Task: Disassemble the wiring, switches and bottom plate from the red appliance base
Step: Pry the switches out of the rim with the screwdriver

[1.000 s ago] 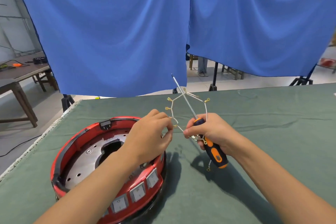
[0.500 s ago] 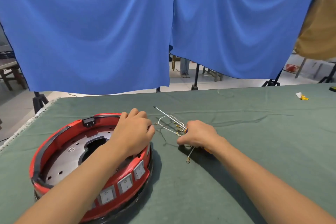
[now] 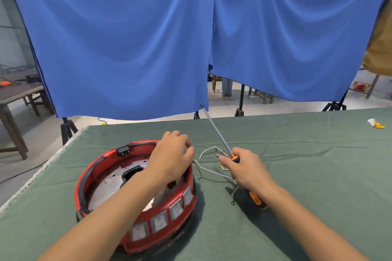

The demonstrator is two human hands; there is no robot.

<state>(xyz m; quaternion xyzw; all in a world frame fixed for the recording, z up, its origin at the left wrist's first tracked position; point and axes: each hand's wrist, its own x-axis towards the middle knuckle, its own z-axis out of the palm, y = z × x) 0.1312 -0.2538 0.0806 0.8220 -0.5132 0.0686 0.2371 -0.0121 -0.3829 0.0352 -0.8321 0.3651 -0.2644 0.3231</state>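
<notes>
Your right hand (image 3: 247, 170) grips the orange-and-black screwdriver (image 3: 218, 131), its shaft slanting up and away from you toward the blue curtain (image 3: 127, 38). Your left hand (image 3: 171, 157) hovers over the far right rim of the red appliance base (image 3: 101, 167), fingers curled; you cannot tell whether it holds anything. The base sits on the green worktop (image 3: 297, 176) near its left edge, with a row of switches (image 3: 160, 222) on the wall facing you and the metal bottom plate (image 3: 110, 182) showing inside. The white wiring (image 3: 209, 170) lies loose on the cloth between your hands, touching the right one. To the right the worktop runs wide, with only a small white and yellow scrap (image 3: 375, 124) far off near the back edge. The curtain hangs just past the far edge; a wooden table (image 3: 14, 93) stands off to the left.
</notes>
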